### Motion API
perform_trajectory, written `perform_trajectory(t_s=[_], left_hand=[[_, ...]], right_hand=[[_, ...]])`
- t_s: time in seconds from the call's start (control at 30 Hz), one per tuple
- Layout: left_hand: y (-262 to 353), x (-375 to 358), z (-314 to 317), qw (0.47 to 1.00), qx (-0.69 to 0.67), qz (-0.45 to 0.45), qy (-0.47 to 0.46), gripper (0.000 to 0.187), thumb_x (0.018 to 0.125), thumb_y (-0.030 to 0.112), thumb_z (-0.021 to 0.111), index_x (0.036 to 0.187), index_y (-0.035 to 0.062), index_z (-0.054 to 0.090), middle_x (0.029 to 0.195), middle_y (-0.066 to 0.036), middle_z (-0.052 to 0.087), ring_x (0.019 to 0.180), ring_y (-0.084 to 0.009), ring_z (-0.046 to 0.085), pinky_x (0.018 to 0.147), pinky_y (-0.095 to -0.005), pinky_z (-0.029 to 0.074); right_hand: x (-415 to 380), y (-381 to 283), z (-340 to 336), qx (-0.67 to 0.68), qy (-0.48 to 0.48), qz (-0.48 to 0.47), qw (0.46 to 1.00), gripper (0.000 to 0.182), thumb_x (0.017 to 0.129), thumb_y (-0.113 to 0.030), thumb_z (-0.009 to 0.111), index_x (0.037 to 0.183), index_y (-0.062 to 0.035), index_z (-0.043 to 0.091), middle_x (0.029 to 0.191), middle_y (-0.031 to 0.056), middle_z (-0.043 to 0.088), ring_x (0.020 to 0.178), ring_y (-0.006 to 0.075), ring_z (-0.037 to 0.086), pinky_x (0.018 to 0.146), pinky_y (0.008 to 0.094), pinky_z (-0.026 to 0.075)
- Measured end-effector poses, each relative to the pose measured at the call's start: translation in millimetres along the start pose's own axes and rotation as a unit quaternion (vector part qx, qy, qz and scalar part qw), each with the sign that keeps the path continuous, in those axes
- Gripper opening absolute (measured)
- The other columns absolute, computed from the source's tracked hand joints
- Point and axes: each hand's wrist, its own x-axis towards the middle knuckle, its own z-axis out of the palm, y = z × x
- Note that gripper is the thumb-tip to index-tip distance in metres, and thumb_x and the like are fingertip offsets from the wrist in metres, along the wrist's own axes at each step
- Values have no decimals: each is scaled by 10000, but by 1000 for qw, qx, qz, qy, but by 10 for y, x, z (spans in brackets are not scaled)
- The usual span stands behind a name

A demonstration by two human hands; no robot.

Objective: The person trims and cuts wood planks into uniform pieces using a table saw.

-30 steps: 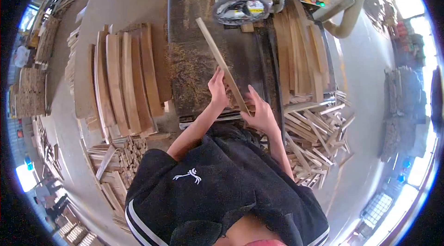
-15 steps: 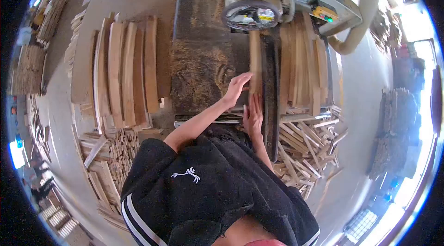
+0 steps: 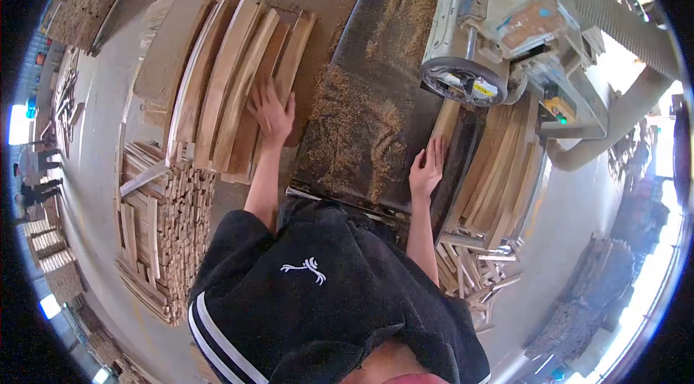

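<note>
A worker in a black top stands at a woodworking machine (image 3: 506, 44), hands now parted. The left hand (image 3: 271, 111), which half a second ago steadied a wooden strip on the table (image 3: 361, 131) beside the right, has swung out to the stack of curved boards (image 3: 224, 73) on the person's left and lies flat on top of it, fingers spread, palm down, closed on nothing. The right hand (image 3: 426, 167) stays at the near end of the wooden strip (image 3: 446, 124), fingers extended and pressed against the wood, an open, pushing contact rather than a closed grip.

The strip itself, held up at an angle in both hands a second ago, now lies flat on the sawdust-covered table with its far end under the round guard (image 3: 464, 82) of the machine. It runs straight from the right hand toward the guard.

The shift reads as one piece going through under a single hand while the other reaches to the supply stack for another board; that is a judgement from the hands' positions only.

A second pile of boards (image 3: 499, 167) sits to the right of the table, with a scatter of thin offcuts (image 3: 470, 275) on the floor below it. Short stacked sticks (image 3: 163, 232) lie at lower left, and a dust hose (image 3: 614, 23) runs from the machine.
</note>
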Motion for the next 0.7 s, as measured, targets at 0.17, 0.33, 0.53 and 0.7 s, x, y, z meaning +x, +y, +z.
perform_trajectory(t_s=[0.17, 0.33, 0.53, 0.7], left_hand=[[133, -279, 285, 994, -36, 98, 32, 778, 985, 231, 699, 1631, 57, 300, 1661, -202, 342, 1532, -383, 328, 1224, -624, 280], [76, -52, 109, 999, -47, 22, -4, 685, 970, 136, 676, 1571, 2, 374, 1599, -207, 421, 1410, -451, 414, 1164, -554, 377], [170, -13, -164, 972, -233, -11, 19, 722, 911, 38, 734, 1546, -61, 404, 1396, -240, 602, 1239, -410, 566, 1060, -487, 476], [267, -181, -195, 674, -672, -249, -177, 579, 958, 181, 797, 1427, -74, 572, 1167, -114, 752, 1010, -161, 710, 857, -334, 580]], right_hand=[[304, 87, 96, 44, -17, -9, 999, 361, 967, 2, 629, 1323, 6, 691, 1468, 217, 601, 1392, 390, 550, 1157, 475, 480], [606, 94, 122, 34, -47, -4, 998, 334, 963, -21, 671, 1294, 17, 695, 1425, 191, 643, 1362, 370, 585, 1088, 445, 525], [504, -575, -110, 123, -95, -55, 986, 353, 999, -115, 676, 1335, -8, 669, 1359, 193, 677, 1275, 383, 634, 1064, 483, 533], [89, -1378, -352, 288, -312, 79, 902, 626, 1010, -395, 696, 1442, 39, 567, 1388, 238, 658, 1294, 367, 640, 1066, 435, 517]])
